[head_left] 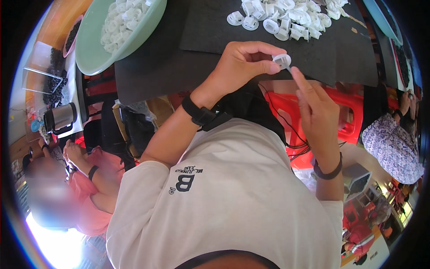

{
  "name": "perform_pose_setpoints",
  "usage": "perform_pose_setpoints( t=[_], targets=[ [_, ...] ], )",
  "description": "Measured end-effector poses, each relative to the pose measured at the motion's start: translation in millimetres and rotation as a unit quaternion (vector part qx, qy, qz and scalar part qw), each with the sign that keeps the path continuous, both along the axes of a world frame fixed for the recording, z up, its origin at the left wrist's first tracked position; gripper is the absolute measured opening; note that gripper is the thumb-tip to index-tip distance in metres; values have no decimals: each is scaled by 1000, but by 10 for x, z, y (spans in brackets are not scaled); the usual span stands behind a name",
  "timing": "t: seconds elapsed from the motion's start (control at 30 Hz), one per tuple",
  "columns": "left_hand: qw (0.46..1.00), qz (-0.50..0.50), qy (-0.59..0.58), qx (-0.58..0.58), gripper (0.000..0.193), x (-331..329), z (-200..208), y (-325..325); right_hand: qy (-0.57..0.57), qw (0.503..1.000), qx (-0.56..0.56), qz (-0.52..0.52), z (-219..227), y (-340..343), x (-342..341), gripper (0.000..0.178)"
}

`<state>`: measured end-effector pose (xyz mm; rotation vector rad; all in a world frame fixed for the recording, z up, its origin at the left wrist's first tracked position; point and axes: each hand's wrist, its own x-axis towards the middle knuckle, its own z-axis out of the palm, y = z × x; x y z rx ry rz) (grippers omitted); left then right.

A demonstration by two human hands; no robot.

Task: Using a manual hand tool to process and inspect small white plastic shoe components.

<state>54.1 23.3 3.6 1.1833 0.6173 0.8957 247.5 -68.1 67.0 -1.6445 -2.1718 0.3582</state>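
Note:
Pinched between the thumb and fingers of my left hand (244, 62) is a small white plastic part (281, 59) with a round face, held just above the near edge of the black table (156, 74). My right hand (317, 101) is closed, its index finger stretched along a thin pale blade-like tool (289, 69) whose tip meets the part. Most of that tool is hidden by the fingers, so its exact kind does not show. Beyond my hands, a loose pile of similar white plastic parts (295, 20) lies on the tabletop.
A pale green basin (87, 58) with many white parts stands at the far left. Left of it are a metal jug (62, 117) and black pieces (54, 74). A red plastic stool (356, 107) and dark cables (295, 134) are below the table. Other people sit on both sides.

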Motion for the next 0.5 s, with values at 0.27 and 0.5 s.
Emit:
perform_pose_setpoints(
  t=[0.27, 0.5],
  targets=[
    [1000, 10, -7, -15, 31, -2, 12, 10, 71, 997, 15, -4, -6, -17, 4, 47],
    [1000, 10, -16, -6, 31, 3, -1, -7, 83, 997, 0, 2, 9, -4, -46, 46]
  ],
)
